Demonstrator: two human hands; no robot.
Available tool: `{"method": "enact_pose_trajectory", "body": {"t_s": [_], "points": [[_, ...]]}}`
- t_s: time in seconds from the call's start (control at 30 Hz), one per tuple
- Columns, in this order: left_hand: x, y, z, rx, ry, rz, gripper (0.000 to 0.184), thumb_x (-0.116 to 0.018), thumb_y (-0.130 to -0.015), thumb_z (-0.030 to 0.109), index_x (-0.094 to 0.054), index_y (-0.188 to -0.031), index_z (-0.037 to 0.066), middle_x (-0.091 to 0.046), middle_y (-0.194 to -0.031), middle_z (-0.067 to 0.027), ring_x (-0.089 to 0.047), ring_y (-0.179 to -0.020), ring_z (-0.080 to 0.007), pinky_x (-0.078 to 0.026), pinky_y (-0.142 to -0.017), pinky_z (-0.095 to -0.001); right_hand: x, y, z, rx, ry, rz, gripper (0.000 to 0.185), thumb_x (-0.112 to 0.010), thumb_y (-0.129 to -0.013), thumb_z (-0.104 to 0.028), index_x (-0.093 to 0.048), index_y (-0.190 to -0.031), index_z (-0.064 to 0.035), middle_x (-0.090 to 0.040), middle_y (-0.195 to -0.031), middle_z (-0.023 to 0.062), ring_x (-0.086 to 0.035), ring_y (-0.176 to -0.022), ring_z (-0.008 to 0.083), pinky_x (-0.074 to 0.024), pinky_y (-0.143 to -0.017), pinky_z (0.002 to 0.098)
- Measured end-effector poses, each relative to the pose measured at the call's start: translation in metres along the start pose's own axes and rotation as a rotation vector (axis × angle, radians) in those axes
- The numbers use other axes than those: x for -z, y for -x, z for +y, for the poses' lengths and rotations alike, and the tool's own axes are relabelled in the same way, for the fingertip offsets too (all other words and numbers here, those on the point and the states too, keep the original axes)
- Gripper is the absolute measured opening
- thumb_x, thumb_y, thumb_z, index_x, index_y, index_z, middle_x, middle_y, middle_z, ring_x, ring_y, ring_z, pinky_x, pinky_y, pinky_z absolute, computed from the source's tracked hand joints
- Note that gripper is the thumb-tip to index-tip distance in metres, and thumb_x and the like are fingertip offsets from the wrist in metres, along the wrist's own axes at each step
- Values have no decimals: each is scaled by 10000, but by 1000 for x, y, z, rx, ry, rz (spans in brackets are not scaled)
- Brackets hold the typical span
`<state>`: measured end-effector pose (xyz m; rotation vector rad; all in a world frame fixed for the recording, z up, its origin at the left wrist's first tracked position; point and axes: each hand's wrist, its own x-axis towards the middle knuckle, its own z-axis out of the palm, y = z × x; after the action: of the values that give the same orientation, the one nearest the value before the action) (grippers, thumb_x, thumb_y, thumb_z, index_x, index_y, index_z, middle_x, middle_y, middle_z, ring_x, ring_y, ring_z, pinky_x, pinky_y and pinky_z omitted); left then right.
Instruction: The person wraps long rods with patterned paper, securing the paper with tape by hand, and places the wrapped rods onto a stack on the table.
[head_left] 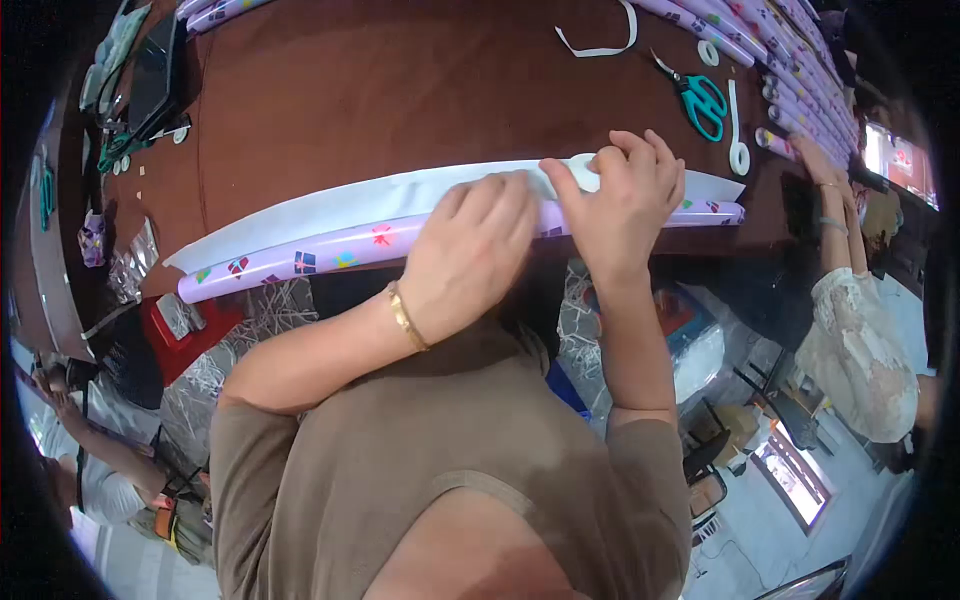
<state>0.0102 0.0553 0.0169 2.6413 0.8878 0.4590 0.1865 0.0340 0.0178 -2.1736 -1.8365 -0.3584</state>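
Observation:
A long roll of lilac wrapping paper (340, 254) with colourful gift prints lies along the table's near edge, its white inner side (330, 210) unrolled as a strip on the far side. My left hand (472, 240) curls over the middle of the roll, fingertips down on the white strip. Just to its right, my right hand (620, 200) grips a white roll of tape (583, 172) between thumb and fingers, above the strip. The fingers partly cover the tape, and any loose end of it is hidden.
On the brown table (400, 90) lie green-handled scissors (703, 105), a small tape roll (739, 158) and a curled white strip (610, 50). Finished-looking lilac rolls (800, 70) are stacked at right, where another person's hand (820, 160) reaches. A black device (158, 80) stands at left.

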Motion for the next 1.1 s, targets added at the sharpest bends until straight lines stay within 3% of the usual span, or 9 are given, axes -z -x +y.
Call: {"method": "enact_pose_trajectory", "body": {"t_s": [0.1, 0.17, 0.4, 0.47, 0.9, 1.1], "points": [[-3, -7, 2, -1, 105, -72, 589, -730, -730, 255, -530, -1228, 13, -546, -1250, -107, -530, -1136, -263, -441, -931, -374, 4, 0, 5, 20, -24, -9, 362, -845, -646, -360, -644, -717, -68, -616, -1084, 82, -498, -1155, 339, -335, -1007, 536], [-7, -7, 0, -50, 44, 42, 517, -711, -729, 248, -558, -1152, -5, -562, -1151, -102, -543, -1028, -220, -457, -869, -343, 12, 1, 17, 33, -41, -32, 359, -844, -650, -354, -644, -724, -65, -617, -1082, 86, -498, -1153, 341, -346, -998, 529], [-12, -10, -1, -54, 21, 69, 482, -693, -724, 220, -566, -1136, 4, -563, -1153, -94, -553, -1026, -215, -463, -860, -338, 35, 1, 86, 26, 123, -47, 373, -823, -673, -375, -632, -711, -57, -647, -1054, 87, -517, -1136, 341, -371, -973, 475], [-12, -9, -1, -14, 18, -22, 555, -722, -751, 258, -542, -1234, 53, -543, -1273, -68, -538, -1118, -226, -446, -888, -363, 36, -2, 89, 0, 133, -55, 373, -821, -674, -377, -634, -710, -56, -645, -1059, 88, -512, -1146, 340, -363, -981, 473], [-11, -11, 0, 7, 10, -41, 525, -714, -755, 254, -561, -1219, 63, -543, -1281, -56, -539, -1110, -217, -432, -886, -359, 7, -9, 90, -37, 143, -22, 389, -827, -642, -387, -627, -714, -61, -622, -1101, 87, -477, -1197, 335, -325, -1021, 491], [-3, -22, 9, 52, 69, -89, 543, -736, -732, 259, -561, -1197, 42, -549, -1247, -88, -530, -1114, -251, -425, -910, -383, 4, -11, 89, -48, 154, -41, 394, -829, -633, -387, -617, -730, -70, -623, -1089, 77, -486, -1185, 325, -339, -1009, 484]]}}
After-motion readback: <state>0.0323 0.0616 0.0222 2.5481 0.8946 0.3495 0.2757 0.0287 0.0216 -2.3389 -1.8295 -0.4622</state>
